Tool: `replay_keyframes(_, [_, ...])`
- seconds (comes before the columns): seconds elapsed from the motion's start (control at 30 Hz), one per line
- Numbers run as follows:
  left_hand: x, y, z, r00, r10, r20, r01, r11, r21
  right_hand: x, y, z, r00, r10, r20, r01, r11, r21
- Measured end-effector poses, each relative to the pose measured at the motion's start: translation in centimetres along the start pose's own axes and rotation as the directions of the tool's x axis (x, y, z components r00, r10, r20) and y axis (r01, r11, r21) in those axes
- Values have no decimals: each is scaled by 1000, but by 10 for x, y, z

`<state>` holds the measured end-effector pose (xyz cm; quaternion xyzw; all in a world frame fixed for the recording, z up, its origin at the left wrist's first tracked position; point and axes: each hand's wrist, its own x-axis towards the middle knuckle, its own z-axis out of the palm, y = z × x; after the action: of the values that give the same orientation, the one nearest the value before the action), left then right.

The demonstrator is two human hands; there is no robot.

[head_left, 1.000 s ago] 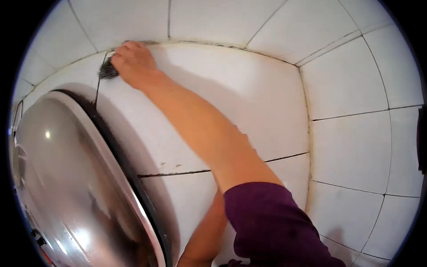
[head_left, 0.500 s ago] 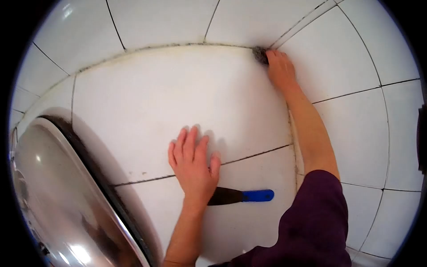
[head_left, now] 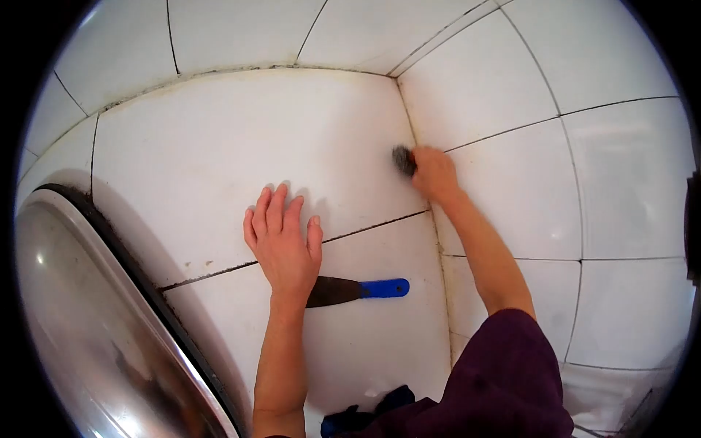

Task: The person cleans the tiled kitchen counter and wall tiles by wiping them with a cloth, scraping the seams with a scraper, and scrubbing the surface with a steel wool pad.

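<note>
My right hand (head_left: 434, 175) grips a dark grey wire scouring pad (head_left: 403, 160) against the white tiled surface (head_left: 255, 124), close to the seam with the right wall. My left hand (head_left: 283, 241) rests on the same surface with its fingers spread, holding nothing. Beside my left wrist lies a scraper (head_left: 383, 288) with a blue handle pointing right; part of its dark blade is hidden behind the hand and wrist.
A shiny rounded metal lid or basin (head_left: 109, 314) with a black rim stands at the left. Tiled walls (head_left: 504, 190) rise at the back and right, with stained seams. Dark blue cloth (head_left: 394, 398) shows at the bottom.
My right hand has moved with the pad from the back seam at the left to the back right corner, then towards me along the right seam. My left hand and the scraper have come into view.
</note>
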<state>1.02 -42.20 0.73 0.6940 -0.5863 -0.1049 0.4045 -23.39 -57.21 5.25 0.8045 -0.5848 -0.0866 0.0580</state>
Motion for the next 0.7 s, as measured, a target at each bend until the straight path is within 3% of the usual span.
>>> replay_keyframes(0.1, [-1,-1,0,1000,-18,2,18,998,-63,-56,-4,-15,999,-41,18,41,999,-7])
replay_keyframes(0.17, [1,-4,-1,999,-38,-13,36,995,-90,-70,3,-26,926,-65,372,63,998,16])
replay_keyframes(0.23, [-1,-3,-1,999,-31,-5,31,992,-121,-42,9,-47,900,-8,436,-82,979,188])
replay_keyframes(0.3, [0,-2,1,999,-42,-11,41,994,-103,12,4,-64,984,93,152,-110,988,111])
replay_keyframes(0.37, [-1,0,0,999,-47,3,47,996,-77,73,-1,-72,985,-88,-151,97,994,59])
replay_keyframes(0.47, [1,3,3,998,-56,4,56,998,-32,143,3,-35,930,-186,-318,190,982,-20])
replay_keyframes(0.5, [1,4,2,998,-58,3,58,998,-28,152,0,-22,931,-195,-308,202,979,-9])
replay_keyframes(0.57, [-1,2,2,998,-65,22,65,998,-14,157,-9,-2,987,20,-158,-21,1000,-5])
replay_keyframes(0.7, [0,3,4,999,-37,-3,37,999,-10,127,-5,-11,1000,2,-2,-2,991,-133])
